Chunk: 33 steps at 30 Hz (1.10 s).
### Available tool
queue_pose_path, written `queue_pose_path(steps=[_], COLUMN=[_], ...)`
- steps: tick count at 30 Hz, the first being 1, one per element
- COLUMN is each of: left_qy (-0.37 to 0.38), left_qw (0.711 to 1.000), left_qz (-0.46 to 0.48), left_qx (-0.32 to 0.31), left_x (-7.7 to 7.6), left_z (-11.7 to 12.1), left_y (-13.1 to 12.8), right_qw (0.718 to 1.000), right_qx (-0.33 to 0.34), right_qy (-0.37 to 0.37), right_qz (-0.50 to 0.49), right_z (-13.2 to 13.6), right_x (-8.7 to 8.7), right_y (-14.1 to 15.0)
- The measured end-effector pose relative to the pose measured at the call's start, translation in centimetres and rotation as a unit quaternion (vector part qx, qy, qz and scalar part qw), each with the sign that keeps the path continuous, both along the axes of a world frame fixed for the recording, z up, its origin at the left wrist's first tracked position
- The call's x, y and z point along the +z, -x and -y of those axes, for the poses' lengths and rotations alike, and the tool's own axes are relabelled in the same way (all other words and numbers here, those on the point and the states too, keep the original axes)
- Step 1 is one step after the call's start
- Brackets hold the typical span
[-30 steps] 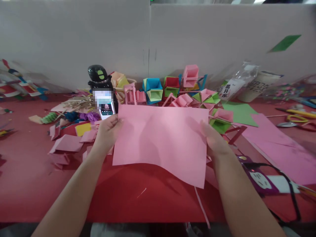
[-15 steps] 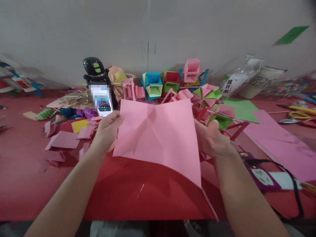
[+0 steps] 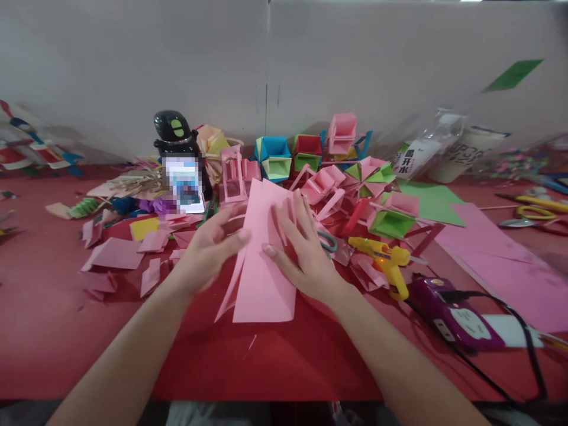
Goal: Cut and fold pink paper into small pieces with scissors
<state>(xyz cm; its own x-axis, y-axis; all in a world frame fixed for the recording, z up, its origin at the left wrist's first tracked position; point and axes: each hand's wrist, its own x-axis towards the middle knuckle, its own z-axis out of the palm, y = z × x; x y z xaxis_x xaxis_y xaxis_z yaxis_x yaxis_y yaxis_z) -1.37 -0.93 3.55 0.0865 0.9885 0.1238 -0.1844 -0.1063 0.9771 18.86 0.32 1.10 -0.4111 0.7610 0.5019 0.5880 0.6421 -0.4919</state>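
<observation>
A pink sheet of paper (image 3: 265,284), bent over into a narrow shape with its layers apart at the left, is between my hands above the red table (image 3: 208,367). My left hand (image 3: 206,251) is closed loosely at its left edge, thumb toward the front, with the other fingers partly hidden. My right hand (image 3: 308,254) lies across the right part of the paper with fingers stretched out and apart. Pink folded paper pieces (image 3: 118,253) are scattered left of my left hand. Right of my right hand lies a yellow glue gun (image 3: 386,260).
Behind the sheet stand folded paper models (image 3: 274,157) in several colours. A phone (image 3: 186,189) with a blurred screen leans on a black figure (image 3: 173,127). To the right are a purple device (image 3: 461,319) with a black cable, large pink paper (image 3: 501,260), scissors (image 3: 523,216) and a plastic bottle (image 3: 426,148).
The pink sheet was spread wide between both hands; now it is bent into a narrower shape. My right hand has moved left onto it, and the glue gun has come into view.
</observation>
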Motion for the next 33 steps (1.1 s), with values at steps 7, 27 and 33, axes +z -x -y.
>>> queue_pose_path(steps=[7, 27, 33], left_qy=[-0.026, 0.012, 0.024], left_qw=[0.997, 0.997, 0.998], left_qz=[-0.060, -0.060, -0.051], left_qx=[-0.036, 0.038, 0.000], left_x=[0.5, -3.0, -3.4], left_z=[0.9, -2.2, -2.6], left_y=[-0.4, 0.3, 0.4], right_qw=[1.000, 0.801, 0.804], right_qx=[0.024, -0.011, -0.042], right_qy=[-0.002, 0.459, 0.457], right_qz=[-0.014, -0.384, -0.379], right_z=[0.7, -1.4, -1.8], right_x=[0.3, 0.9, 0.5], right_y=[0.3, -1.7, -1.8])
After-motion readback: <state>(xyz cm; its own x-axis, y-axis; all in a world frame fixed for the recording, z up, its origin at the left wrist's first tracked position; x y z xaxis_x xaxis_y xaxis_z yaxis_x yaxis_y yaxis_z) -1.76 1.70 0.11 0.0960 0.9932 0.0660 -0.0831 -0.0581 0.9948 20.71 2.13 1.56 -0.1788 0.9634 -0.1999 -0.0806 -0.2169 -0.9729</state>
